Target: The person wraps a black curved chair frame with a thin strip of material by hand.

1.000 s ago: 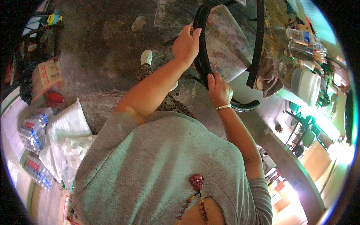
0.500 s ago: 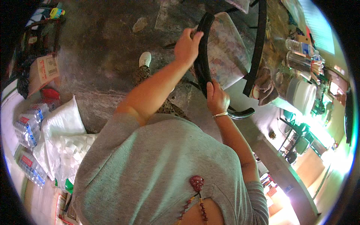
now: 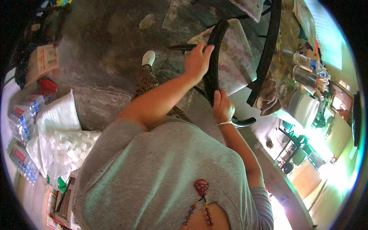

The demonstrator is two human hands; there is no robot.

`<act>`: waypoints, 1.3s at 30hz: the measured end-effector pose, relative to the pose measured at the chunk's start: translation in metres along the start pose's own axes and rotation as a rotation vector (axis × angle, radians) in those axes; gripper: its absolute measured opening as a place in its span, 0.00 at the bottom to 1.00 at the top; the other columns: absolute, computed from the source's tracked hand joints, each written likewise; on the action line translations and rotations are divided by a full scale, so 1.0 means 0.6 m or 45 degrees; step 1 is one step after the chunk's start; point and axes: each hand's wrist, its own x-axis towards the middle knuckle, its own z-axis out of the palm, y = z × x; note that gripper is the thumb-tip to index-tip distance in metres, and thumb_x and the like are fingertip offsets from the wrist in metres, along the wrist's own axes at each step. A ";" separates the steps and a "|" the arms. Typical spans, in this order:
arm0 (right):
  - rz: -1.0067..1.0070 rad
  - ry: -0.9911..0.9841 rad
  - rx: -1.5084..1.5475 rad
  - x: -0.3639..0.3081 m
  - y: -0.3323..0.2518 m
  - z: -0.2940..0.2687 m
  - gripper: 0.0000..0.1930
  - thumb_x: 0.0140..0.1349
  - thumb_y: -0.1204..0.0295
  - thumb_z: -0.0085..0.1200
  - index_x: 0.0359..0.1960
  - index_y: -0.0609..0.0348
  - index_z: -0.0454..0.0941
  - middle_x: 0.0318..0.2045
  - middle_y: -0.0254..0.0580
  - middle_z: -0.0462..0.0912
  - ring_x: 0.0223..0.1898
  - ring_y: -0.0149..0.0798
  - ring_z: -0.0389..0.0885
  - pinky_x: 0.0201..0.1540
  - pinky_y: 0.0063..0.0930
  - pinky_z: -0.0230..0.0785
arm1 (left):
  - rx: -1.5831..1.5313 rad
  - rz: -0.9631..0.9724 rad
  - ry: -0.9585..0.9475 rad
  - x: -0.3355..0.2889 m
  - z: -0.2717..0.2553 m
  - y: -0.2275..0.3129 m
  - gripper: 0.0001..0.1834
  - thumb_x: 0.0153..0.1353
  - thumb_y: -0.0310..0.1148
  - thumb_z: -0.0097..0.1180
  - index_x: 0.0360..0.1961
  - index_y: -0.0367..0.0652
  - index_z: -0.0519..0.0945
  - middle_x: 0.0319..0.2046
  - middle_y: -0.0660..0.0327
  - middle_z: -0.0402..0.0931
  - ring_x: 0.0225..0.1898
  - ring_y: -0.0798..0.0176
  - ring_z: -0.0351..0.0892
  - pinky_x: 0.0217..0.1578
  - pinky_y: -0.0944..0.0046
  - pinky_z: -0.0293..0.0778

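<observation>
A chair with a black curved back rail (image 3: 217, 50) and a pale patterned seat (image 3: 237, 57) stands in front of me. My left hand (image 3: 197, 64) grips the upper part of that rail from its left side, the fingers partly hidden behind it. Lower down, my right hand (image 3: 223, 107) is closed round the same rail, thumb on top, with a bangle at the wrist. A curved black end of the chair frame (image 3: 245, 122) shows just beyond the right wrist.
To the right runs a dark-edged table (image 3: 264, 57) bearing a brown cloth (image 3: 270, 100), a clear bottle (image 3: 304, 61), a holder of sticks (image 3: 306, 75) and a white container (image 3: 303, 107). At left are a cardboard box (image 3: 46, 59), bottle packs (image 3: 22, 120) and a white sack (image 3: 57, 119).
The chair rail and both hands sit slightly lower in the picture, and the rail's top has shifted right. More of the seat's left part shows. Both hands keep their hold.
</observation>
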 end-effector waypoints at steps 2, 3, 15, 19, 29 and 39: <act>-0.040 0.043 -0.002 0.002 -0.002 -0.001 0.20 0.61 0.54 0.36 0.45 0.53 0.72 0.27 0.52 0.79 0.25 0.54 0.77 0.29 0.47 0.68 | -0.010 -0.091 -0.037 0.046 -0.014 0.029 0.27 0.59 0.53 0.41 0.44 0.38 0.71 0.40 0.45 0.74 0.42 0.43 0.72 0.43 0.53 0.67; -0.043 0.055 0.013 0.001 -0.003 -0.001 0.20 0.61 0.54 0.36 0.44 0.53 0.72 0.27 0.52 0.79 0.25 0.55 0.77 0.29 0.47 0.68 | -0.036 -0.091 -0.018 0.061 -0.009 0.022 0.27 0.59 0.53 0.41 0.45 0.38 0.71 0.40 0.45 0.74 0.42 0.43 0.72 0.43 0.53 0.67; -0.028 0.012 0.047 0.000 -0.009 -0.004 0.19 0.61 0.58 0.39 0.46 0.56 0.72 0.31 0.54 0.79 0.30 0.54 0.78 0.32 0.43 0.69 | -0.095 -0.072 -0.207 -0.067 -0.010 -0.057 0.20 0.62 0.49 0.41 0.38 0.42 0.70 0.26 0.50 0.73 0.29 0.46 0.73 0.29 0.50 0.65; -0.042 0.018 0.020 -0.001 -0.004 0.000 0.19 0.61 0.58 0.40 0.46 0.56 0.72 0.29 0.54 0.79 0.26 0.54 0.78 0.29 0.43 0.69 | -0.015 -0.005 -0.025 -0.004 -0.006 -0.026 0.20 0.61 0.49 0.41 0.39 0.43 0.71 0.28 0.51 0.74 0.29 0.46 0.73 0.30 0.50 0.66; -0.103 0.098 -0.041 0.001 -0.003 0.004 0.17 0.60 0.59 0.41 0.44 0.55 0.72 0.26 0.53 0.79 0.23 0.53 0.77 0.26 0.42 0.69 | 0.127 0.252 -0.053 0.052 0.001 -0.005 0.19 0.59 0.42 0.49 0.43 0.37 0.68 0.40 0.47 0.66 0.41 0.46 0.68 0.41 0.51 0.66; -0.105 0.072 -0.011 0.003 0.005 0.008 0.18 0.58 0.60 0.43 0.46 0.54 0.72 0.25 0.52 0.79 0.22 0.52 0.77 0.25 0.42 0.69 | 0.049 0.452 0.123 0.048 0.016 -0.015 0.12 0.53 0.35 0.55 0.35 0.39 0.71 0.37 0.49 0.67 0.42 0.46 0.66 0.43 0.52 0.62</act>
